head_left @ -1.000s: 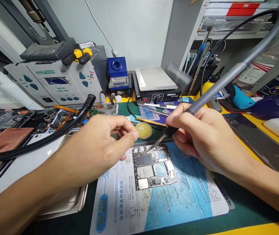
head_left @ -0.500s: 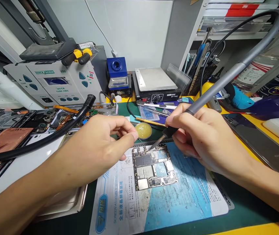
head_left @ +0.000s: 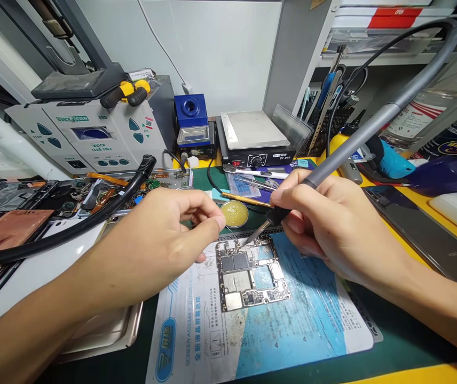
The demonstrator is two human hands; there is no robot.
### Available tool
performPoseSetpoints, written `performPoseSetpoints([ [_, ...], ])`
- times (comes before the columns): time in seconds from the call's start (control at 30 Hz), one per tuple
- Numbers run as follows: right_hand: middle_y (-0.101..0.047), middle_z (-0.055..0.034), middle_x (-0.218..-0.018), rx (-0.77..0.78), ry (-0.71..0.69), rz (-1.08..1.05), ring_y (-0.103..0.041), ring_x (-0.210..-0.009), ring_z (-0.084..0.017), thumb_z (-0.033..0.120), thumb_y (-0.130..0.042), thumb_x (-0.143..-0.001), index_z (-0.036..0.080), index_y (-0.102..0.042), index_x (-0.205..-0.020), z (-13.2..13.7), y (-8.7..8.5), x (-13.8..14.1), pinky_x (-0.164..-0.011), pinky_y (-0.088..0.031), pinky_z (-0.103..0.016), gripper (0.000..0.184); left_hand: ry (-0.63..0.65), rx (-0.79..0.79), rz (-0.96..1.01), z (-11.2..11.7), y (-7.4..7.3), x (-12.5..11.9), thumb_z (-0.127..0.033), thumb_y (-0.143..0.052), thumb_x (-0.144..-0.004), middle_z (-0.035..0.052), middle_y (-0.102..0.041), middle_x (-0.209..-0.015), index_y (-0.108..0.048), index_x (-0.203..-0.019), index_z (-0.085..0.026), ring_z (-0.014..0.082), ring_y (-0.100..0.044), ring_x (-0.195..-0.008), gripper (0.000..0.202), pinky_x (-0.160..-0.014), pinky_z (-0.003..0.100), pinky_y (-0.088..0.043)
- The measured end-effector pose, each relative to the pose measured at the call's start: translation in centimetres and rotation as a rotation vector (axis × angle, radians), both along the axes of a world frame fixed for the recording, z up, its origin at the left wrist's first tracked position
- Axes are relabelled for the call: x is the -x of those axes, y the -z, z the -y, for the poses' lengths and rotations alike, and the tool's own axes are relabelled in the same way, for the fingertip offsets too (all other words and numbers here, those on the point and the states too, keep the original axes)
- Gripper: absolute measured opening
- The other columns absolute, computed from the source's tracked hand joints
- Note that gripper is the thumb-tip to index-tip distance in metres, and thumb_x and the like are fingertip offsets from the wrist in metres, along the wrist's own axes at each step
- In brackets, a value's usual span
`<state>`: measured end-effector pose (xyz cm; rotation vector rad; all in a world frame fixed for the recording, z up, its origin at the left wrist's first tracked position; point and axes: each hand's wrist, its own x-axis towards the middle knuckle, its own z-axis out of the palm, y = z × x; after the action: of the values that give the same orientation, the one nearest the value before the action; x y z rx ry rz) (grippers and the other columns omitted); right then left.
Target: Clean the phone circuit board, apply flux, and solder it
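The right hand [head_left: 332, 226] is closed pen-fashion around a grey soldering iron [head_left: 356, 140], its fingers wrapped on the dark collar just above the tip, and the tip comes down on the upper edge of a bare phone circuit board [head_left: 250, 274]. The board lies flat just below and inward of that grip, on a blue and white printed sheet [head_left: 292, 325] spread over a dark green work mat [head_left: 396, 341]. The left hand [head_left: 164, 234] hovers just across from the tip, thumb and forefinger pressed together; whether anything is pinched between them cannot be told. Just beyond the two hands sits a round tin of yellowish flux [head_left: 234, 213], with a brass-coloured tool [head_left: 248, 199] lying past it. Farther back from the grip, against a pale wall, stand a grey hot-air station [head_left: 92, 136], a small blue unit [head_left: 191, 122] and a black preheating plate [head_left: 254, 136]. Outward of the left hand a thick black hose [head_left: 72, 226] crosses opened phone housings [head_left: 52, 194]. Behind the right hand, the iron's cable rises toward white shelving [head_left: 372, 32], and a mesh holder of tools [head_left: 332, 106] stands on the yellow bench top [head_left: 432, 213].
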<state>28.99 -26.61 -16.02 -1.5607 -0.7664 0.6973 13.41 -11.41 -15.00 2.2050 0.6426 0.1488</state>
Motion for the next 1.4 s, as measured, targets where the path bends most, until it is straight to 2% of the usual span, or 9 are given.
performPoseSetpoints([
  [1.03,-0.038,0.0074,-0.048,-0.009,-0.006,0.014,-0.032,-0.038,-0.005,0.021,-0.058,-0.089,0.022,-0.047,-0.067,-0.01,0.19,-0.13,-0.032,-0.021,-0.017,0.024,0.007,-0.029,0.001,-0.23,0.4,-0.01,-0.045,-0.062,-0.089,-0.0045,-0.066,-0.061,-0.071,-0.082,-0.028,0.0159,-0.067,-0.052,0.021,-0.041,0.023,-0.042],
  [1.4,-0.039,0.0076,-0.047,-0.002,0.01,0.014,-0.032,-0.036,-0.005,0.021,-0.058,-0.089,0.021,-0.051,-0.069,0.04,0.11,-0.19,-0.031,-0.022,-0.017,0.022,0.008,-0.035,0.011,-0.11,0.26,-0.04,-0.042,-0.064,-0.09,-0.0058,-0.066,-0.059,-0.071,-0.081,-0.027,0.0136,-0.066,-0.052,0.019,-0.044,0.021,-0.044],
])
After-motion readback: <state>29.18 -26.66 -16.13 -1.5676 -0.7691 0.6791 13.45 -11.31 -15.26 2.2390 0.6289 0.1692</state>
